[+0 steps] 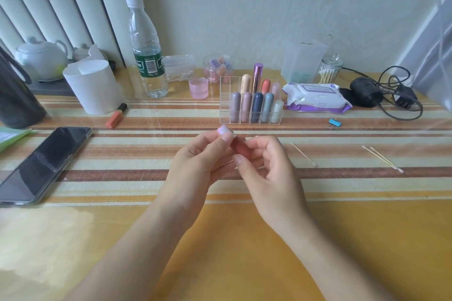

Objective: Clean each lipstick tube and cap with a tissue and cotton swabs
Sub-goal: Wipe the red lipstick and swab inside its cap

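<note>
A person's two hands met over the middle of the counter (244,239), above its striped cloth. Between them was a reddish-brown lipstick tube (241,148), held clear of the surface and tilted. The left hand (195,161) had its fingers curled, thumb and forefinger pinching the tube's upper end. Something small and pale showed at those fingertips, and I could not tell whether it was tissue or a nail. The right hand (266,161) gripped the lower end, fingers bent round it and thumb pressed in front.

Just beyond the hands stood a clear organizer (225,95), with upright lipsticks filling its right-hand compartments and its left ones bare. A pack of wipes (315,96) lay just beside it on the right, with a blue binder clip (333,122) nearer the person. One cotton swab (303,154) lay on the cloth near the right hand, and a pair of cotton swabs (381,159) lay farther right. A glass jar (331,68) at the back held more swabs.

To the left lay a dark phone (41,164) and an orange lip gloss (116,115) — the gloss beside a white paper roll (94,88). A water bottle (146,51) and a pink cup (198,88) stood behind.
</note>
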